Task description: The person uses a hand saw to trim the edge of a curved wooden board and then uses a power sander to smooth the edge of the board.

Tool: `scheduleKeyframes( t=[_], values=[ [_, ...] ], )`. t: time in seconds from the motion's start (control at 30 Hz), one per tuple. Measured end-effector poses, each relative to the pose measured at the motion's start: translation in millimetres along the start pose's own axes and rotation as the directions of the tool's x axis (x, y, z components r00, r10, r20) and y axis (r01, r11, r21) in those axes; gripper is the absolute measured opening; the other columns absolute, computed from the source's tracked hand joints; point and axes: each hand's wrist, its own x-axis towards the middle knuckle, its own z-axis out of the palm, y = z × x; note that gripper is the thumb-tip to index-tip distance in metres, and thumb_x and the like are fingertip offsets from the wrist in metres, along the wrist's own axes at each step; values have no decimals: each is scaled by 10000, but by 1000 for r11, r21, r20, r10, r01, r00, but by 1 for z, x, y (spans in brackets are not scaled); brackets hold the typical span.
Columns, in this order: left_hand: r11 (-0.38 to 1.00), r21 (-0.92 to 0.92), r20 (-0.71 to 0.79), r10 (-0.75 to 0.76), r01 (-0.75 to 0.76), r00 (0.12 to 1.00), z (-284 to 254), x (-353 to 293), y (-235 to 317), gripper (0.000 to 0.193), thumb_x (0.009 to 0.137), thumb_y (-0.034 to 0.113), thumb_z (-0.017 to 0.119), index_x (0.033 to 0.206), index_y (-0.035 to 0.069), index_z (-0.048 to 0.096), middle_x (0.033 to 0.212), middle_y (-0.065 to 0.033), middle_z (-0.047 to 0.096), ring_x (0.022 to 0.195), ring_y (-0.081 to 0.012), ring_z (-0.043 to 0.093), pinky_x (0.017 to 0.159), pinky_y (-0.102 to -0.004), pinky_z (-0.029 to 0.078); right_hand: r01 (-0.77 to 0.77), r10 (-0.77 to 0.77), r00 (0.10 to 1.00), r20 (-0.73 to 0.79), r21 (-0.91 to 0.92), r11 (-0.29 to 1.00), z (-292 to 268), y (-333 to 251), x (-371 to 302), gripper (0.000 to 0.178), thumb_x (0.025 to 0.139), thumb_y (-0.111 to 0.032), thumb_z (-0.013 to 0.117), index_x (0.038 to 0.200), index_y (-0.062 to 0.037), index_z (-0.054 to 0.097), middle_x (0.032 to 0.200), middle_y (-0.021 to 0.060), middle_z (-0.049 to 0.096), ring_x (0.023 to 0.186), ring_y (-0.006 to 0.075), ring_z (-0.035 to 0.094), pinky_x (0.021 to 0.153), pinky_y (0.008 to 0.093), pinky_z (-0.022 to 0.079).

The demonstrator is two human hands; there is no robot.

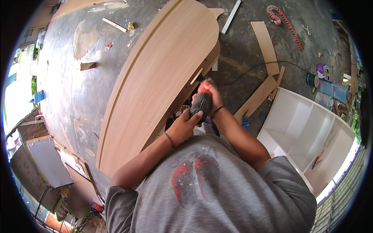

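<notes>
Close to my chest I hold a red and black power tool (201,102) in both hands. My left hand (183,126) is closed around its black lower end. Higher up, my right hand (212,99) wraps the red end. The exact kind of tool cannot be made out, as my fingers cover much of it. Just beyond and to the left lies a large wood-grain panel (163,73) with a rounded far end and a darker line along its left edge. A narrow pale slot or strip (196,76) shows at the panel's near right side, close to the tool.
A white open-shelved cabinet (295,116) stands at the right. Wooden strips (264,42), a coiled red hose (285,24) and a dark cord (248,70) lie on the floor beyond. Containers (323,72) sit far right; a wood block (88,66) and leaning boards (48,159) are left.
</notes>
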Motion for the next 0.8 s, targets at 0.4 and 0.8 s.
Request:
scheduleKeyframes(
  t=[0.4, 0.8],
  values=[
    [996, -25, -80, -83, 81, 993, -27, -19, -41, 424, 947, 427, 445, 1117, 39, 465, 862, -71, 605, 459, -85, 463, 387, -217, 369, 106, -105, 992, -64, 9, 994, -1, 70, 21, 377, 780, -359, 594, 1061, -202, 398, 853, 132, 532, 730, 299, 580, 662, 463, 524],
    [995, -60, -55, -80, 77, 995, -11, 30, 35, 463, 930, 424, 470, 1164, 24, 453, 771, -58, 579, 469, -91, 448, 397, -247, 370, 200, -201, 977, -68, -16, 980, 12, -25, 34, 283, 781, -350, 611, 966, -224, 439, 824, 143, 529, 753, 315, 575, 663, 481, 514]
  ],
)
